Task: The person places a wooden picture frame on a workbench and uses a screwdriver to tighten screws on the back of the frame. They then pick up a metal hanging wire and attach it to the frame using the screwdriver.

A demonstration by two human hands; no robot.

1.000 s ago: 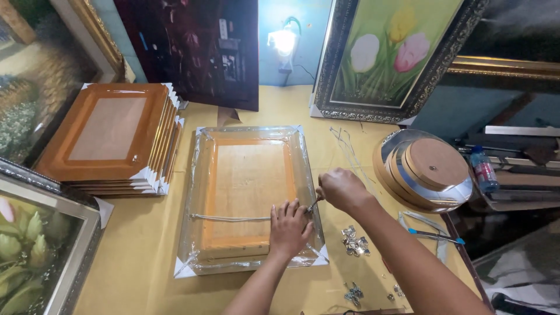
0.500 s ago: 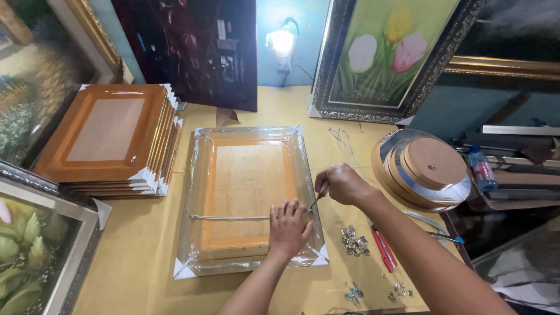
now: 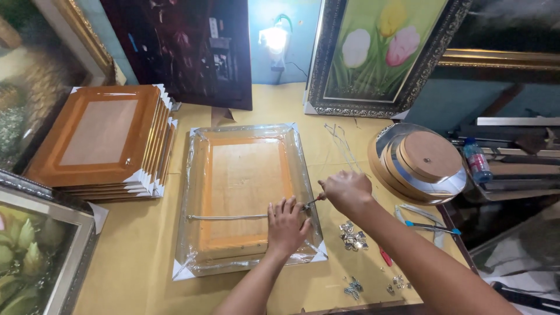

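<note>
A plastic-wrapped picture frame (image 3: 245, 192) lies face down on the yellow table, its wooden back showing. A thin wire (image 3: 227, 217) runs across the back, toward the right edge. My left hand (image 3: 286, 224) presses flat on the frame's lower right part, fingers spread beside the wire's end. My right hand (image 3: 345, 191) grips a small screwdriver-like tool (image 3: 312, 202) whose tip meets the frame's right rail next to my left fingers.
A stack of wrapped orange frames (image 3: 99, 140) sits at left. A reel of flat banding (image 3: 417, 163) stands at right, a small bottle (image 3: 477, 160) beyond it. Small metal hangers (image 3: 352, 236) lie by the frame. Framed paintings (image 3: 379, 52) lean around the table (image 3: 134, 256).
My right hand has shifted slightly along the frame's right rail with the tool. My left hand stays pressed on the frame.
</note>
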